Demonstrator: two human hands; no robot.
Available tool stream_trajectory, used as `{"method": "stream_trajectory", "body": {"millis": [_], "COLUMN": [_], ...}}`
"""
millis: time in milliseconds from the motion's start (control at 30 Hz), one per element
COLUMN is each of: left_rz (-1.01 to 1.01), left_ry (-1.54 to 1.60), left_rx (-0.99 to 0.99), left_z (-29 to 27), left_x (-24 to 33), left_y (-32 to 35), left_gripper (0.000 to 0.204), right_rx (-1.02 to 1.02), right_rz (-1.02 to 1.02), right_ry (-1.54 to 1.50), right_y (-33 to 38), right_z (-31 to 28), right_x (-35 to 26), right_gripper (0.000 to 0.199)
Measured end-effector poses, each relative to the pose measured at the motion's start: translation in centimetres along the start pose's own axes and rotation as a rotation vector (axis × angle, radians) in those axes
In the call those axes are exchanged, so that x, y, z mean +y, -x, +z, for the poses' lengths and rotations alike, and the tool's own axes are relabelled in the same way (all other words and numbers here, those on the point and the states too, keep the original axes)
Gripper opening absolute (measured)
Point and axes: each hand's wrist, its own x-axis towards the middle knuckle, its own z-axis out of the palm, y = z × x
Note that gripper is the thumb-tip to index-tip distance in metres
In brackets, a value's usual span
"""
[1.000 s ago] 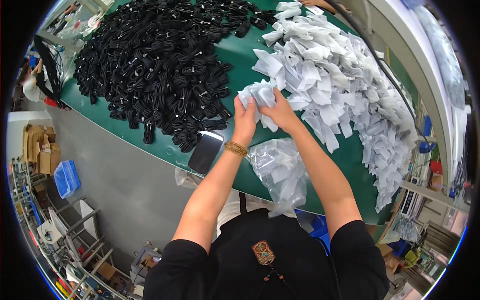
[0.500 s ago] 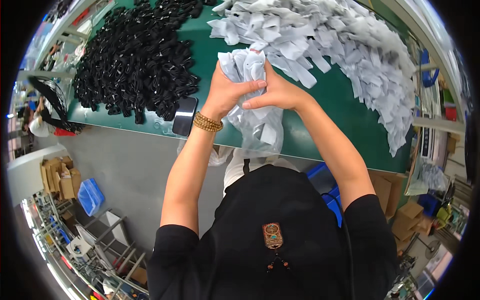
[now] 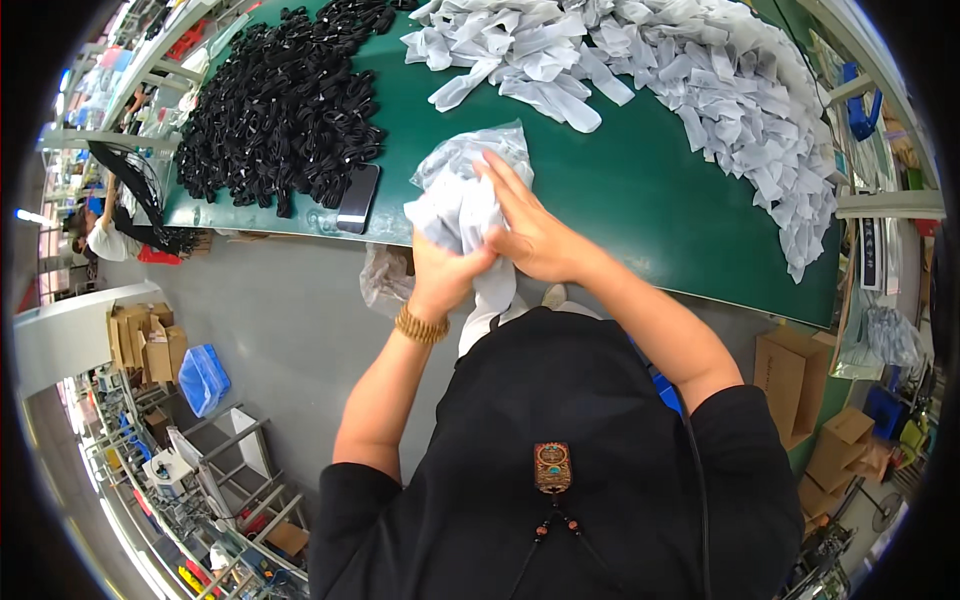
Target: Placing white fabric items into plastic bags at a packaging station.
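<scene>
Packets [image 3: 450, 212] white, bag [image 3: 503, 146] translucent, cord bundles [image 3: 285, 115] black, tabletop [image 3: 625, 195] green, bracelet [image 3: 421, 325] golden-brown.

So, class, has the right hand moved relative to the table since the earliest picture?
Yes: the right hand has moved toward the person, closer to the near edge of the green table and away from the white packets piled there.

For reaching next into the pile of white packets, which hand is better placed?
Probably the right hand: its fingers are extended, and most of the pile of white packets lies on its side, while the left hand grips the white bundle.
</scene>
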Motion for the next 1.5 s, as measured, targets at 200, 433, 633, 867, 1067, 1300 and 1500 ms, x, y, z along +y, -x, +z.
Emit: {"method": "stream_trajectory", "body": {"millis": [200, 433, 633, 867, 1067, 1300, 1500], "left_rz": [0.2, -0.039, -0.085, 0.087, 0.672, 0.167, 0.257], "left_ry": [-0.835, -1.381, -1.595, -1.363, -1.35, -1.165, -1.123], "left_rx": [0.05, -0.113, -0.447, -0.524, -0.626, -0.749, -0.743], "left_z": [-0.5, 2.1, 4.3, 3.2, 1.7, -1.0, -6.6], "left_x": [-2.6, -5.3, -3.7, -11.0, -14.2, -11.9, -5.5], "left_y": [4.3, -2.1, -8.4, -16.5, -21.0, -22.7, -23.2], "left_gripper": [0.067, 0.045, 0.037, 0.052, 0.076, 0.09, 0.084], "right_rx": [0.103, 0.315, 0.479, 0.532, 0.556, 0.62, 0.756], "right_rz": [0.383, 0.488, 0.233, 0.398, 0.463, 0.773, 0.876], "right_ry": [0.203, 0.268, 0.077, -0.334, -0.439, -0.409, -0.448], "right_y": [7.6, 4.4, 3.9, 0.0, -3.3, -7.9, -9.2], "right_z": [4.2, 4.9, 3.8, 0.0, -1.6, -4.0, -4.5], "right_x": [4.1, 6.8, 3.8, 1.9, 2.7, 3.1, 3.3], "right_gripper": [0.043, 0.017, 0.017, 0.016, 0.015, 0.016, 0.014]}}
